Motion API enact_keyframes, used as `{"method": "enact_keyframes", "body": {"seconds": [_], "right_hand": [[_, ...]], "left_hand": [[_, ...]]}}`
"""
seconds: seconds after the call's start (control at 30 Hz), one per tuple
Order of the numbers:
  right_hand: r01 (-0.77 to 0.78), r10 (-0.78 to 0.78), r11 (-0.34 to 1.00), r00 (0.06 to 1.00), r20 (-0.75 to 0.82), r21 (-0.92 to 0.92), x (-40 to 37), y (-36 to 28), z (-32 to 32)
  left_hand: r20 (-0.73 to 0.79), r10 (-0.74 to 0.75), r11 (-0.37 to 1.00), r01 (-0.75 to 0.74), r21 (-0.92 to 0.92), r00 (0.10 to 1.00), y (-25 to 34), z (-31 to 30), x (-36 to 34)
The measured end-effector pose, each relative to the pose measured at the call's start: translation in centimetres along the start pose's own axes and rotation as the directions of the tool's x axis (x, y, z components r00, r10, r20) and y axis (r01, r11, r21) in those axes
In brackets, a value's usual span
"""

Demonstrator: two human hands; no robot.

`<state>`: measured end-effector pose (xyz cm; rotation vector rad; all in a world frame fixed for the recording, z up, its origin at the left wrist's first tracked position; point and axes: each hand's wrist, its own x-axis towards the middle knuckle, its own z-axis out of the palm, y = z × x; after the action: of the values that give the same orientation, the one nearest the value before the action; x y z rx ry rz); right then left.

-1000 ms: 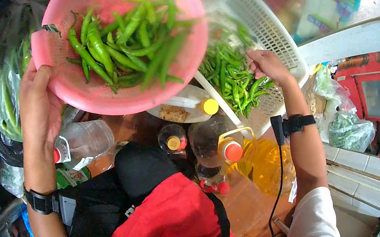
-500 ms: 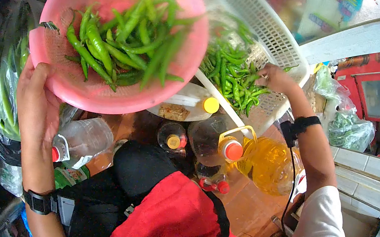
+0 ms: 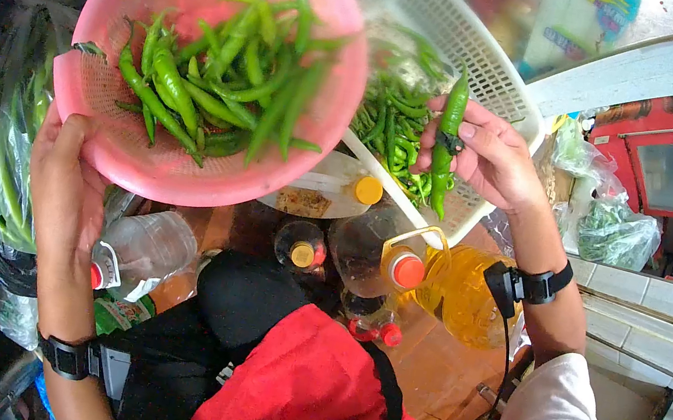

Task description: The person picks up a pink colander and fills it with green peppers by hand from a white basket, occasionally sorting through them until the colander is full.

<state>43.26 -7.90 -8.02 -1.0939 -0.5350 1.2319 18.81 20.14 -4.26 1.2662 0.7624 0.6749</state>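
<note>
My left hand [image 3: 67, 178] grips the near left rim of a pink mesh colander [image 3: 207, 187], which is tilted toward me. Long green chili peppers [image 3: 170, 89] are heaped inside it. Between the thumb and fingers of my right hand [image 3: 493, 152] is a single green chili pepper [image 3: 453, 109], upright, with a dark patch about its middle. This hand is raised over the right part of a white plastic basket [image 3: 504, 60]. More green chilies [image 3: 394, 131] lie in that basket, partly hidden behind the colander.
Below the basket stand a yellow oil jug [image 3: 464, 298] with a red cap, a dark bottle [image 3: 300, 244] and a clear bottle [image 3: 157, 247] lying on its side. Bagged greens [image 3: 0, 145] are at left. A red cabinet [image 3: 667, 150] stands at right.
My right hand has come up out of the chilies in the white basket, now with one chili pepper in it. My left hand and the colander have barely moved.
</note>
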Motion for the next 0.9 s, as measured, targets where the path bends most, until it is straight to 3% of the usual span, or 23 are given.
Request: {"method": "enact_keyframes", "body": {"seconds": [0.2, 0.3, 0.37, 0.53, 0.6, 0.63, 0.67, 0.7, 0.8, 0.83, 0.87, 0.9], "right_hand": [[0.03, -0.036, 0.983, 0.999, 0.034, 0.182, 0.1, -0.6, 1.1], [0.036, -0.029, 0.992, 0.998, -0.06, 0.124, 0.1, -0.3, 1.1], [0.119, -0.128, 0.981, 0.99, -0.053, -0.151, 0.3, -0.4, 0.6], [0.129, -0.142, 0.971, 0.989, -0.051, -0.2, -0.1, -2.3, -0.9], [-0.004, 0.001, 0.985, 1.0, -0.015, -0.175, 0.4, -2.5, -3.4], [-0.209, 0.073, 0.581, 0.976, -0.206, -0.786, 1.3, -2.4, -5.7], [-0.385, -0.009, -0.15, 0.922, -0.388, -0.911, 2.0, -2.7, -6.9], [-0.388, -0.013, -0.153, 0.92, -0.391, -0.909, 1.1, -2.9, -7.6], [-0.467, -0.176, 0.339, 0.821, -0.543, -0.817, 0.3, -3.3, -8.2], [-0.336, -0.096, 0.604, 0.869, -0.485, -0.723, -0.4, -3.5, -8.1], [-0.346, -0.091, 0.603, 0.866, -0.493, -0.719, -0.9, -3.9, -6.9], [-0.219, -0.058, 0.758, 0.916, -0.398, -0.615, -1.7, -4.3, -5.1]], "left_hand": [[-0.021, -0.007, 1.0, 0.007, 0.003, 1.0, -0.1, -0.2, -0.1], [-0.024, -0.015, 1.0, 0.015, -0.012, 1.0, 0.0, 0.1, -0.3], [-0.024, -0.015, 1.0, 0.014, -0.024, 1.0, 0.1, 0.0, -0.3], [0.011, -0.013, 1.0, 0.013, -0.002, 1.0, 0.0, -0.5, -0.1], [0.002, -0.011, 1.0, 0.011, -0.01, 1.0, 0.0, -0.3, -0.2], [-0.004, -0.01, 1.0, 0.01, -0.017, 1.0, 0.0, -0.2, -0.2], [0.001, -0.009, 1.0, 0.009, -0.021, 1.0, 0.1, 0.0, -0.3], [-0.003, -0.024, 0.999, 0.024, -0.022, 1.0, 0.3, 0.2, -0.4], [-0.019, 0.002, 1.0, -0.003, -0.031, 1.0, 0.1, 0.0, 0.1], [-0.004, 0.025, 0.999, -0.025, -0.036, 1.0, -0.3, -0.2, 0.1], [0.001, 0.017, 0.999, -0.017, -0.038, 1.0, -0.4, -0.2, 0.0], [0.005, -0.014, 1.0, 0.014, -0.009, 1.0, -0.2, -0.4, -0.3]]}}
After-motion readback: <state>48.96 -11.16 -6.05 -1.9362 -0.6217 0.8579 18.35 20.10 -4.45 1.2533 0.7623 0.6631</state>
